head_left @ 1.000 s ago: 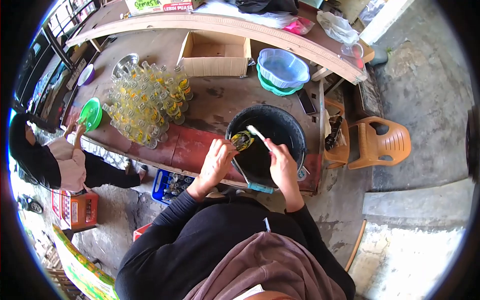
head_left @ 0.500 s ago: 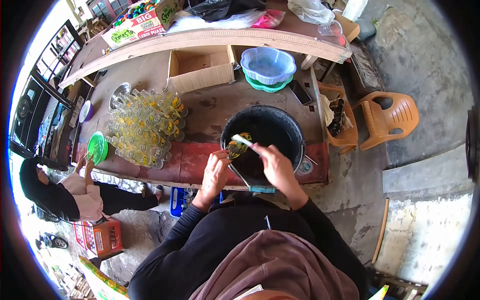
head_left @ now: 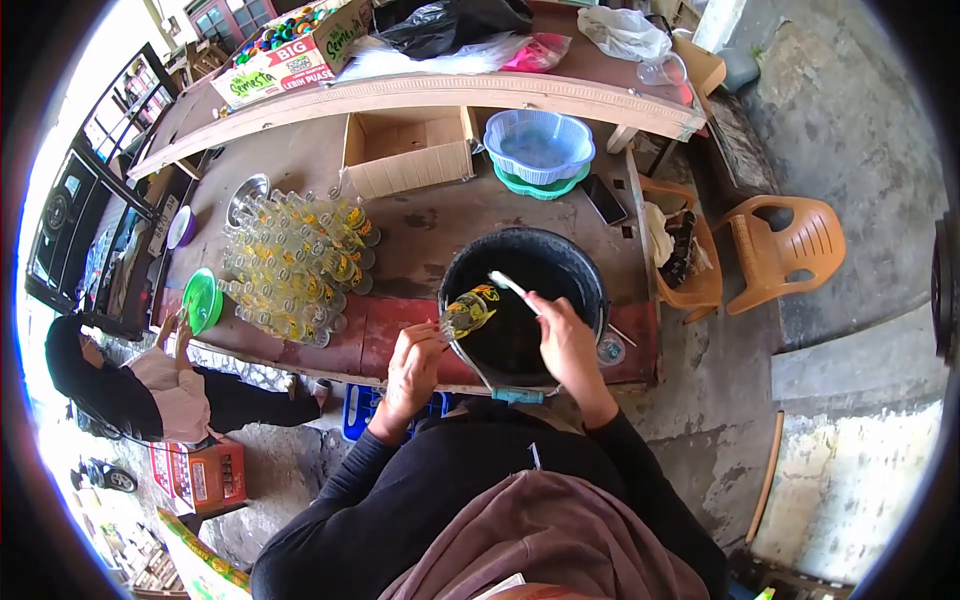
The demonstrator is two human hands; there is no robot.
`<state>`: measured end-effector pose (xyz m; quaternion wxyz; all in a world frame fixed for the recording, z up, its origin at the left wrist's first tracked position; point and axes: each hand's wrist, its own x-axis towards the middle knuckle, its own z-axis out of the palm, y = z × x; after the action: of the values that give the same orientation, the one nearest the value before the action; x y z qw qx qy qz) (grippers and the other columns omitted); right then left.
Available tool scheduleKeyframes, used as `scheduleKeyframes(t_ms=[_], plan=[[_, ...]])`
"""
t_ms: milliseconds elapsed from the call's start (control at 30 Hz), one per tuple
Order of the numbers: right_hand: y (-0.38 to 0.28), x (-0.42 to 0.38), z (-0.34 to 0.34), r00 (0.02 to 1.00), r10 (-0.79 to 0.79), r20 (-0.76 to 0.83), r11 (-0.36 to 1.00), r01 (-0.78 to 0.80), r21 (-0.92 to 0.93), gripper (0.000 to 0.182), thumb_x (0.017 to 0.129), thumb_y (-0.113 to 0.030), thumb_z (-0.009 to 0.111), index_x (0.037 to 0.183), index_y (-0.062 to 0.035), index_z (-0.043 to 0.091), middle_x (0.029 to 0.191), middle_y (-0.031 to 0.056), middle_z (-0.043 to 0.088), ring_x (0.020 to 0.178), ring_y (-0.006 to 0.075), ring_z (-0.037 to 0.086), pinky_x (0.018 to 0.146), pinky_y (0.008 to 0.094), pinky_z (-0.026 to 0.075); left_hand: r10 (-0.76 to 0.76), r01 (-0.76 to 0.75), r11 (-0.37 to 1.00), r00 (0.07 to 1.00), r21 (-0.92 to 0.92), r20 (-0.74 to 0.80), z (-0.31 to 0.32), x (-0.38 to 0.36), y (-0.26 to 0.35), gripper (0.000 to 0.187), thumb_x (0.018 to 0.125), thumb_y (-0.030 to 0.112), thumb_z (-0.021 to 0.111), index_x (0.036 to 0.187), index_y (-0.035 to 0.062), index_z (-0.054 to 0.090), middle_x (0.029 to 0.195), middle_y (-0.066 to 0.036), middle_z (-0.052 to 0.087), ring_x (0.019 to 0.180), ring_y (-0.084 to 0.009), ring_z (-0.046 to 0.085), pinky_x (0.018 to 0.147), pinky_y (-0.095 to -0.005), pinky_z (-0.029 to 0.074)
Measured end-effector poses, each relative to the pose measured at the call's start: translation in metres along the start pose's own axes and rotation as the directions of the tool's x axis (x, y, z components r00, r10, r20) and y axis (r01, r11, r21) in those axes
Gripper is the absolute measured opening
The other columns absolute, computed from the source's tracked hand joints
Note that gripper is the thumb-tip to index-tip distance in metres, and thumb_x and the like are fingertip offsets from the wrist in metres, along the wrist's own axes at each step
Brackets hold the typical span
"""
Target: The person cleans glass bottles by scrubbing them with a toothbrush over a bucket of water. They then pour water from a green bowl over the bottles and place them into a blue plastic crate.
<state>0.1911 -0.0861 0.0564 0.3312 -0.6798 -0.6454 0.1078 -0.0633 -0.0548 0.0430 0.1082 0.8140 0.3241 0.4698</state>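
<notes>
Over the black bucket (head_left: 592,262), which has dark liquid inside, my left hand (head_left: 412,370) is closed around one end of a clear glass bottle (head_left: 467,312) with yellow print. The bottle lies tilted, its far end pointing up and to the right. My right hand (head_left: 574,352) grips a slim white brush (head_left: 514,287). Its white head sits just above and to the right of the bottle, apart from it. The bucket's wire handle with a teal grip (head_left: 518,396) hangs toward me.
Many similar bottles (head_left: 295,265) stand grouped on the left of the table. An open cardboard box (head_left: 405,180), stacked blue and green basins (head_left: 540,145) and a phone (head_left: 604,199) lie behind. A co-worker (head_left: 165,390) stands left by a green bowl (head_left: 203,300). Orange chairs (head_left: 790,250) stand right.
The brush head has come away from the bottle's side, and my right hand has moved slightly right and down. The bottle shows more clearly now. The whole view has shifted a little.
</notes>
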Motion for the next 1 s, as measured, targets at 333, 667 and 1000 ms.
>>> scheduleKeyframes(t_ms=[333,667,1000], plan=[[0.006,0.0,-0.006,0.997,0.064,0.038,0.996,-0.061,-0.069,0.038,0.093,-0.004,0.06,0.129,-0.0139,0.063,0.097,0.0124,0.061,0.085,0.0362,0.065,0.07,0.0452,0.051,-0.234,0.238,0.971,0.966,0.019,-0.106,-0.02,-0.004,0.013,0.022,0.082,-0.005,0.071,0.099,0.003,0.059,0.105,-0.015,0.065,0.093,-0.0314,0.066,0.075,-0.0368,0.056],[-0.001,0.003,-0.005,0.995,0.064,0.074,0.992,-0.055,-0.116,0.041,0.092,0.002,0.059,0.13,-0.0128,0.062,0.096,0.0125,0.061,0.084,0.0349,0.066,0.071,0.0427,0.053,-0.25,0.251,0.968,0.961,-0.005,-0.119,-0.018,-0.004,0.016,0.026,0.082,-0.004,0.073,0.103,0.0039,0.059,0.105,-0.015,0.065,0.09,-0.0301,0.066,0.068,-0.0355,0.056],[0.017,-0.001,0.006,0.985,0.123,0.121,0.984,-0.105,-0.143,0.037,0.093,-0.004,0.06,0.128,-0.0148,0.063,0.098,0.0126,0.062,0.085,0.0373,0.066,0.07,0.0463,0.053,-0.325,0.326,0.945,0.932,-0.02,-0.161,-0.009,0.008,0.012,0.03,0.078,0.0,0.079,0.102,0.0046,0.061,0.097,-0.013,0.063,0.082,-0.0296,0.067,0.06,-0.0359,0.055]])
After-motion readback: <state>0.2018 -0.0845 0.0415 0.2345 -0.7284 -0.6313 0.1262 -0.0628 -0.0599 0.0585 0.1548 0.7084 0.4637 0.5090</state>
